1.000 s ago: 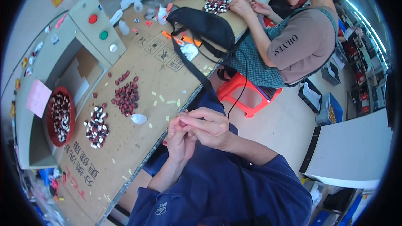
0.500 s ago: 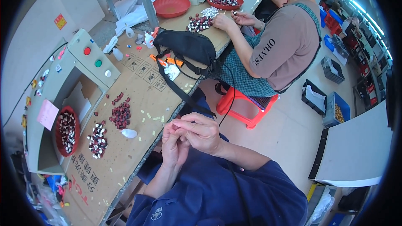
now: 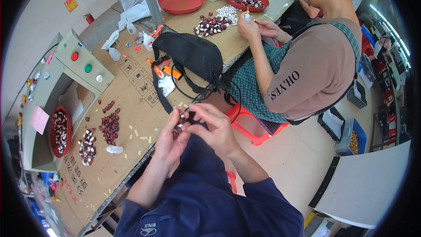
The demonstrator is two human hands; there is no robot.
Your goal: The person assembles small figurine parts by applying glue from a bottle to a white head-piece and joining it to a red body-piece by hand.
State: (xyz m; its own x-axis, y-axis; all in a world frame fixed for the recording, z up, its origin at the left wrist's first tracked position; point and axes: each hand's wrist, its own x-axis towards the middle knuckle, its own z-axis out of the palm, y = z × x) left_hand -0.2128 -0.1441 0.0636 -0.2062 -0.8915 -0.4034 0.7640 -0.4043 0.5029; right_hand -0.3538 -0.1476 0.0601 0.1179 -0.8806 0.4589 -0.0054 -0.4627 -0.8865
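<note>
In front of my body, over the table's near edge, my left hand [image 3: 169, 142] is closed on small dark red and white pieces [image 3: 179, 127], partly hidden by its fingers. Close beside it, my right hand [image 3: 217, 131] has its thumb and forefinger apart, and nothing shows between them. On the cardboard-covered table [image 3: 131, 127] lie a heap of dark red pieces [image 3: 109, 127] and a heap of red-and-white pieces [image 3: 87, 148]. A small white squeeze bottle [image 3: 115, 149] rests on its side by these heaps.
A red dish [image 3: 60, 132] of pieces stands inside a grey machine housing [image 3: 83, 63] with buttons. A black bag [image 3: 188, 52] lies at the table's far end. Beyond it a co-worker [image 3: 307, 66] on a red stool [image 3: 252, 127] holds a small bottle. Bins [image 3: 351, 136] stand on the floor.
My hands, pressed together before, have come apart, exposing the pieces in my left hand. The co-worker now holds up a small bottle. The whole view has shifted a little.
</note>
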